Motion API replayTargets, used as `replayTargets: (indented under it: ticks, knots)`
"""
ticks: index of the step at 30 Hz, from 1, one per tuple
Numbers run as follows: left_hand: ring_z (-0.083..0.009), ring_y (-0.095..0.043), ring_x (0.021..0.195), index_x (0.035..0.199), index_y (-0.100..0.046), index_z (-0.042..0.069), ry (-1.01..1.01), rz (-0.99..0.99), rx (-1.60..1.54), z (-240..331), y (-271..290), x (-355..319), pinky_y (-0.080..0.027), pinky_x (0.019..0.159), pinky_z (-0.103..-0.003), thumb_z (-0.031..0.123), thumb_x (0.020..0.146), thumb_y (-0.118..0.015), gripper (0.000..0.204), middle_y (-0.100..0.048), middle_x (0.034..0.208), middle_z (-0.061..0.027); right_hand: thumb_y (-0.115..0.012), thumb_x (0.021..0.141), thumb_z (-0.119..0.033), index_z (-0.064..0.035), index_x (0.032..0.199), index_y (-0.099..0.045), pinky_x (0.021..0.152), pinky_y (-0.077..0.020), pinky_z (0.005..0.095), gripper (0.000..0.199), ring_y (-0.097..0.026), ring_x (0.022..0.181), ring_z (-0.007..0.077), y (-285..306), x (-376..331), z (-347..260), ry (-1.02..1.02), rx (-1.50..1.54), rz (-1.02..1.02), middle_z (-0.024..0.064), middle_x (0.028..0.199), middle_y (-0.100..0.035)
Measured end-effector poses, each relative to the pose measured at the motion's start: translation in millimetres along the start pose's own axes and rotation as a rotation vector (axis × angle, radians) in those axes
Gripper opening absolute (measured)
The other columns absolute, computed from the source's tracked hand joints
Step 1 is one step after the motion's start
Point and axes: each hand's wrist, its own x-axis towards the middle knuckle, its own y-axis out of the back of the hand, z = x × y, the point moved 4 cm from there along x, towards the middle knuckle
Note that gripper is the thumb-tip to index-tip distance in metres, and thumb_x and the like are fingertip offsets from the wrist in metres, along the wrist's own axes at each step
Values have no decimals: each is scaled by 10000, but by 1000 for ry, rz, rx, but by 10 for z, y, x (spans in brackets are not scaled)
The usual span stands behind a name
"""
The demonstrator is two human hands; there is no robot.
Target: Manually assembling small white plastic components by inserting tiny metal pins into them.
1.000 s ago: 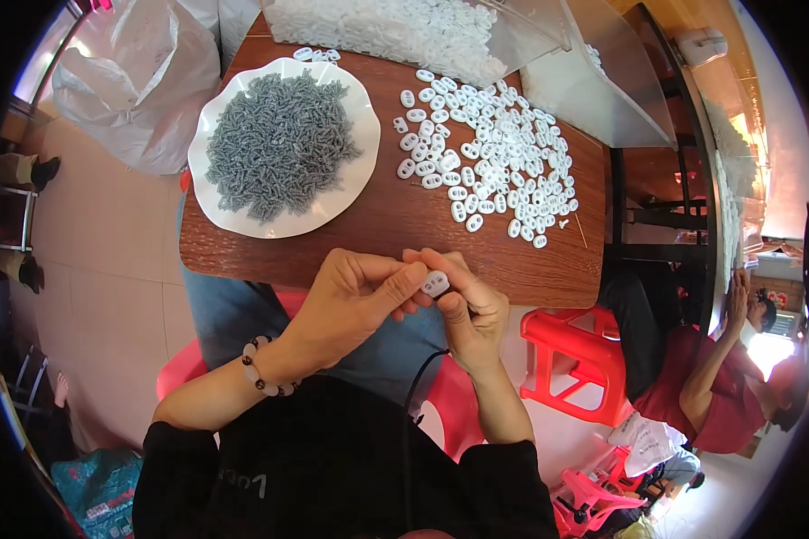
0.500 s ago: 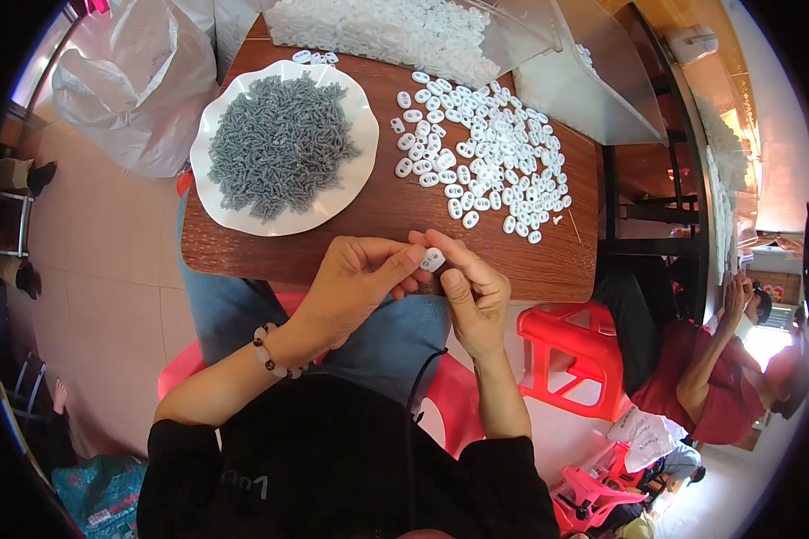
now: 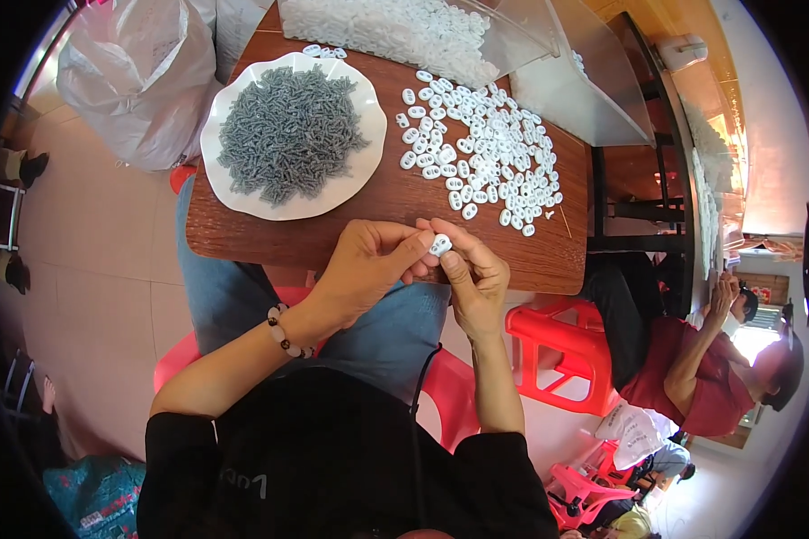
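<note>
2 hands (image 3: 422, 269) over brown wooden table (image 3: 377, 216), pale tiled floor (image 3: 90, 260), red stools (image 3: 557, 350)

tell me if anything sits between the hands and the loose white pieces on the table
Nothing visible does. Both hands pinch one white piece at the table's near edge, and bare wood lies between them and the scattered white pieces.

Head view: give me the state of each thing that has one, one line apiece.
Small white plastic piece: pinched between the fingertips of both hands, above the table edge.
Left hand: closed on the piece.
Right hand: closed on the piece.
White plate: heaped with small grey parts.
Loose white pieces: scattered flat on the wooden table.
Clear bin: holds more white pieces.
</note>
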Motion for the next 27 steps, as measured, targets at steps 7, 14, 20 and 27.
replayTargets:
  ticks: [7, 14, 20, 27]
  knots:
    - [-52, -535, 648, 826, -680, -9, 26, -17, 16, 33, 1, -13, -419, 591, -189, 242, 926, -597, 282, -622, 709, -16, -578, 923, -105, 54, 1186, -573, 871, -475, 269, 308, -607, 964, 148, -22, -10, -30, -26, 16, 20, 183, 1187, -607]
    - [-46, -536, 651, 834, -676, -5, 26, -34, 9, 10, 15, -6, -421, 590, -186, 251, 933, -587, 288, -625, 715, -11, -576, 920, -86, 54, 1165, -583, 873, -463, 270, 282, -598, 971, 146, -6, 16, -49, 27, -52, -4, 177, 1177, -611]
    - [-43, -539, 656, 884, -672, 4, 53, 20, 39, 58, -18, -26, -426, 589, -183, 258, 952, -550, 290, -631, 744, -11, -586, 912, -79, 41, 1060, -618, 781, -493, 259, 193, -614, 892, 137, 143, 100, -175, 49, -67, 167, 160, 1082, -648]
    - [-56, -524, 626, 826, -632, 20, 141, -36, -18, 42, 87, -35, -427, 582, -184, 194, 957, -512, 249, -597, 715, -10, -586, 917, -137, 15, 1137, -630, 653, -474, 214, 271, -562, 730, 66, 847, 999, -1411, 508, -799, 464, 74, 967, -680]
